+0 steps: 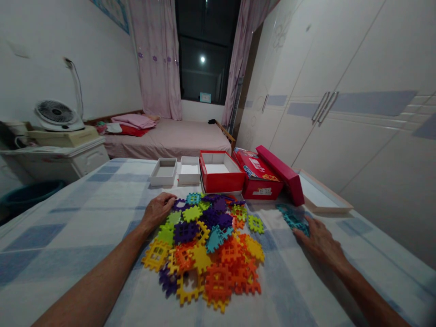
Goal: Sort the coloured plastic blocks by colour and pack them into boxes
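A heap of plastic interlocking tiles in orange (218, 281), yellow (200, 259), lime green (192, 213), purple and teal lies on the checked bedspread. At the heap's far left edge, my left hand (158, 211) has its fingers bent together against a purple tile (180, 205); its fingertips are partly hidden. To the right, apart from the heap, my right hand (320, 238) has thumb and fingers closed on the near end of several teal tiles (292, 217). One lime green tile (256, 224) lies at the heap's right edge.
Behind the heap stand two small white boxes (163, 184) (189, 180), an open red box (223, 182), a red printed box (262, 188) with a red lid (281, 175) leaning on it, and a shallow white tray (329, 210). A wardrobe (357, 150) rises at the right.
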`<state>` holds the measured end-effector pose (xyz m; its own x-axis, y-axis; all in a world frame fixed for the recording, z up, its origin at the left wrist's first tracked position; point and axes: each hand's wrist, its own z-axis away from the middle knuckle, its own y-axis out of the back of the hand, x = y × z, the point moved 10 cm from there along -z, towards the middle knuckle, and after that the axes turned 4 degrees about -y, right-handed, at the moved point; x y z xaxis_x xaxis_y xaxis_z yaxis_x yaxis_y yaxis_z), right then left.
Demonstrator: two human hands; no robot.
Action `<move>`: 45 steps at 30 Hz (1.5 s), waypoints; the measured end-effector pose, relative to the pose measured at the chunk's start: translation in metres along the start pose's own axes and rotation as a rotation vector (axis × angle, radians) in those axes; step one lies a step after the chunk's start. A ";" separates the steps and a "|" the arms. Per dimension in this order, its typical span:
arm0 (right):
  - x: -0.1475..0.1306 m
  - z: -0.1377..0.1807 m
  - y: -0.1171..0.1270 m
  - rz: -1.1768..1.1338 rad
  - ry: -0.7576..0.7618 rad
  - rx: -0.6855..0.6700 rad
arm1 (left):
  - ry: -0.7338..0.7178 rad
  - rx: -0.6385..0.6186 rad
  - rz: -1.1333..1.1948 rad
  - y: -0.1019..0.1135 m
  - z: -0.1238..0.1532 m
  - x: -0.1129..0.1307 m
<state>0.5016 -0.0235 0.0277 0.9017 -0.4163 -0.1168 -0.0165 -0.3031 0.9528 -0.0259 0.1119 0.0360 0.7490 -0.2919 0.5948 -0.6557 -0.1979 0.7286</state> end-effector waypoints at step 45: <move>-0.260 0.075 0.053 -0.959 0.726 -0.207 | -0.044 0.019 0.010 -0.004 -0.001 -0.005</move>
<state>0.2340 0.0038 0.0876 0.5434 0.4967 -0.6767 0.7976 -0.0541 0.6008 -0.0272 0.1148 0.0302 0.7379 -0.3344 0.5863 -0.6651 -0.2122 0.7160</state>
